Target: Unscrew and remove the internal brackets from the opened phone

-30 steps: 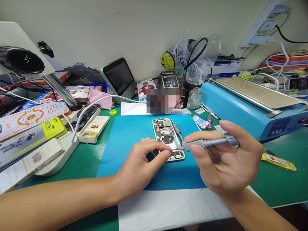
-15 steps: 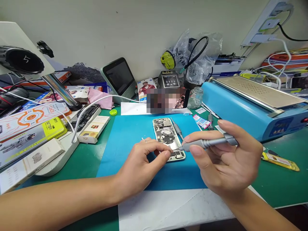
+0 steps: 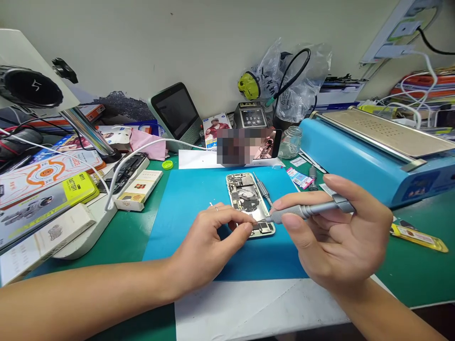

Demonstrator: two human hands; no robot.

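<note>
An opened phone (image 3: 249, 196) with its inner parts bare lies on the blue mat (image 3: 188, 189). My right hand (image 3: 341, 237) grips a grey precision screwdriver (image 3: 305, 210), which slants down to the left with its tip over the lower part of the phone. Close to that tip, my left hand (image 3: 213, 237) pinches thumb and index finger together above the phone's lower left edge. Whatever may be between those fingertips is too small to make out. A second slim screwdriver (image 3: 262, 187) lies along the phone's right side.
Behind the mat leans a lit phone (image 3: 268, 144), partly blurred, beside a glass jar (image 3: 290, 142). A blue heating machine (image 3: 369, 161) fills the right. Boxes, a cigarette pack (image 3: 138, 189) and a microscope stand (image 3: 87, 135) crowd the left. A yellow packet (image 3: 419, 237) lies right of my hand.
The camera view has shifted very slightly. Both hands and the screwdriver keep nearly the same position over the opened phone.
</note>
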